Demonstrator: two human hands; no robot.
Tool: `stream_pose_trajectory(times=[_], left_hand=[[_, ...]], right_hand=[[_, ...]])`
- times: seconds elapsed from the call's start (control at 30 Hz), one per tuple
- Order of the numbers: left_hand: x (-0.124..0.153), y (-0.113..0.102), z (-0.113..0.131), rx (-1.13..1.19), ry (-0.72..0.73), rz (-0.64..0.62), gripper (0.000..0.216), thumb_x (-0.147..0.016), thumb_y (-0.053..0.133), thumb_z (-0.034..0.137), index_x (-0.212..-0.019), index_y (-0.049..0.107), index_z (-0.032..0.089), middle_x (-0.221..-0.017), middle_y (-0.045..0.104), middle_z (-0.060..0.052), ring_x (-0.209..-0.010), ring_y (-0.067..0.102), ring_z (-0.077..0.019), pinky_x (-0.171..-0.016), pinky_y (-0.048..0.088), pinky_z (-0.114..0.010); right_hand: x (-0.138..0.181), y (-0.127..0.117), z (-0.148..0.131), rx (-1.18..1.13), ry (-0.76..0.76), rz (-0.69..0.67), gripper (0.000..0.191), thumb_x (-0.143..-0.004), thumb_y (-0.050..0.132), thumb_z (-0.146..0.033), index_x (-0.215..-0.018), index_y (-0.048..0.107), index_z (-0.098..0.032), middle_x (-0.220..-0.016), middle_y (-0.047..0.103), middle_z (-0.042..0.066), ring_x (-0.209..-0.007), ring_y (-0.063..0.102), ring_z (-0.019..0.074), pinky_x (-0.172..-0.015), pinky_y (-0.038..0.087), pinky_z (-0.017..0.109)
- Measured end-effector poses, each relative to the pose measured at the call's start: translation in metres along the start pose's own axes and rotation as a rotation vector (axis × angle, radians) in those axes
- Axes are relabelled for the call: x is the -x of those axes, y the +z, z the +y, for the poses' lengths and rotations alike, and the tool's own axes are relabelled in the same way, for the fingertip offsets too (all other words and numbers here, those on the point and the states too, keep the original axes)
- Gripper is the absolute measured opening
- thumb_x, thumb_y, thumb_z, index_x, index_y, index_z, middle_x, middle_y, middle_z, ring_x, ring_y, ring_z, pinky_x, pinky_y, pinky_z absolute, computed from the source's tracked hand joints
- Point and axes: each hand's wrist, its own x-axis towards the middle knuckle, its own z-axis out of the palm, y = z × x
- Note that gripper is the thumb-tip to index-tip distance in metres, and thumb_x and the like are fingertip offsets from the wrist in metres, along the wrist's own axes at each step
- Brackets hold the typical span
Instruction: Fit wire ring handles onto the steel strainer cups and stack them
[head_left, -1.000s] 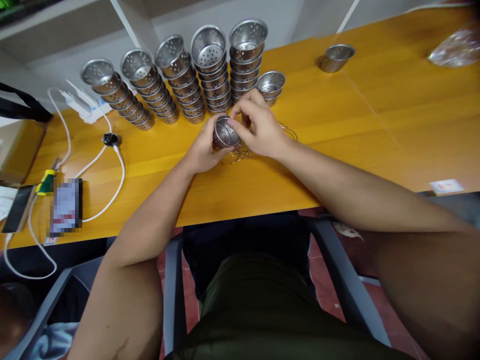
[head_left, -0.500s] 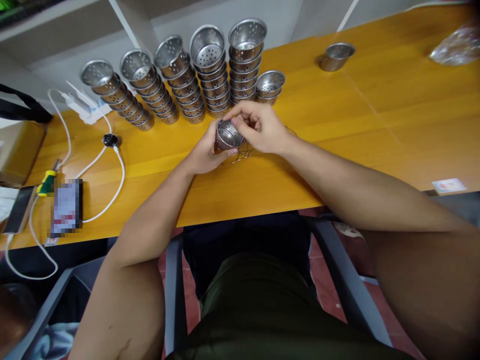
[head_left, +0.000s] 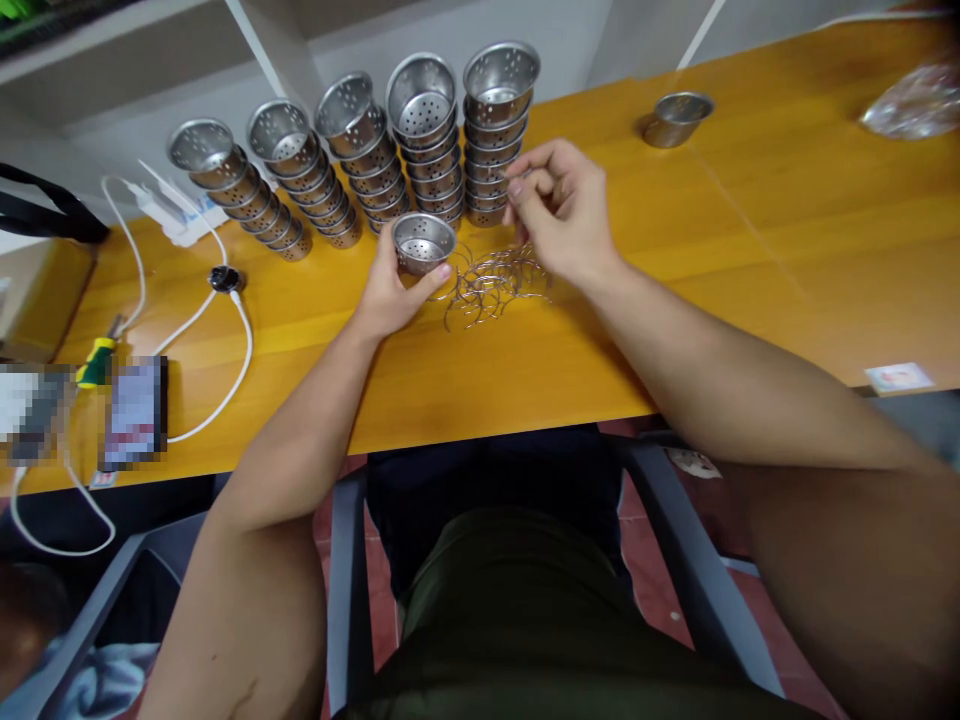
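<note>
Right hand (head_left: 566,212) off cup (head_left: 421,250), grip unclear

Wire pile (head_left: 491,281) on tbl (head_left: 757,270), cup stacks (head_left: 426,140) behind to L, single cup (head_left: 673,128) back R.

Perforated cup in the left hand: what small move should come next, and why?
Probably lower the right hand to the loose wire pieces: they lie close by on the table, while the left hand holds the cup, opening up.
</note>
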Motion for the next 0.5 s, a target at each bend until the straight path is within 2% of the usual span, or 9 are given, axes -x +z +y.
stream_pose_trajectory(times=[0.1, 0.17, 0.23, 0.33, 0.4, 0.5], left_hand=[[0.0, 0.001, -0.008, -0.003, -0.023, 0.066, 0.104, -0.107, 0.086, 0.104, -0.178, 0.056, 0.034, -0.169, 0.068, -0.016, -0.164, 0.072, -0.0394, -0.154, 0.056, -0.062], [0.0, 0.002, -0.01, 0.022, -0.035, 0.043, 0.113, -0.104, 0.089, 0.105, -0.184, 0.05, 0.036, -0.173, 0.067, -0.016, -0.168, 0.072, -0.0409, -0.152, 0.056, -0.061], [0.0, 0.002, -0.008, 0.068, -0.035, -0.013, 0.119, -0.102, 0.094, 0.104, -0.188, 0.042, 0.039, -0.176, 0.068, -0.015, -0.167, 0.074, -0.0409, -0.148, 0.06, -0.06], [-0.001, 0.003, 0.0, 0.139, 0.007, -0.092, 0.112, -0.106, 0.093, 0.099, -0.187, 0.039, 0.044, -0.172, 0.073, -0.013, -0.155, 0.084, -0.0372, -0.139, 0.068, -0.057], [-0.001, 0.005, 0.009, 0.171, 0.036, -0.135, 0.106, -0.11, 0.091, 0.098, -0.187, 0.039, 0.045, -0.17, 0.076, -0.012, -0.151, 0.087, -0.036, -0.135, 0.071, -0.057], [-0.001, 0.007, 0.018, 0.205, 0.051, -0.166, 0.106, -0.113, 0.086, 0.099, -0.191, 0.036, 0.048, -0.172, 0.076, -0.011, -0.153, 0.087, -0.0368, -0.135, 0.071, -0.058]], right_hand=[[-0.003, -0.019, 0.006, 0.203, -0.022, -0.271, 0.072, -0.108, 0.079, -0.105, -0.119, 0.079, -0.035, -0.09, 0.082, 0.006, -0.093, 0.077, 0.0363, -0.1, 0.07, 0.064], [-0.001, -0.027, 0.004, 0.363, -0.09, -0.409, 0.062, -0.11, 0.082, -0.095, -0.117, 0.084, -0.034, -0.105, 0.087, 0.011, -0.108, 0.083, 0.0434, -0.113, 0.071, 0.072], [0.001, -0.03, -0.004, 0.458, -0.18, -0.425, 0.054, -0.113, 0.085, -0.085, -0.132, 0.09, -0.035, -0.133, 0.09, 0.016, -0.136, 0.083, 0.0511, -0.13, 0.066, 0.079], [0.005, -0.025, -0.018, 0.391, -0.284, -0.379, 0.064, -0.113, 0.091, -0.084, -0.159, 0.087, -0.04, -0.165, 0.082, 0.016, -0.16, 0.074, 0.0524, -0.141, 0.063, 0.075], [0.008, -0.017, -0.024, 0.282, -0.343, -0.426, 0.068, -0.113, 0.09, -0.091, -0.157, 0.088, -0.039, -0.17, 0.08, 0.016, -0.16, 0.075, 0.0509, -0.138, 0.066, 0.072], [0.012, -0.007, -0.029, 0.216, -0.362, -0.48, 0.066, -0.116, 0.081, -0.097, -0.134, 0.088, -0.035, -0.153, 0.086, 0.016, -0.142, 0.082, 0.0461, -0.127, 0.072, 0.068]])
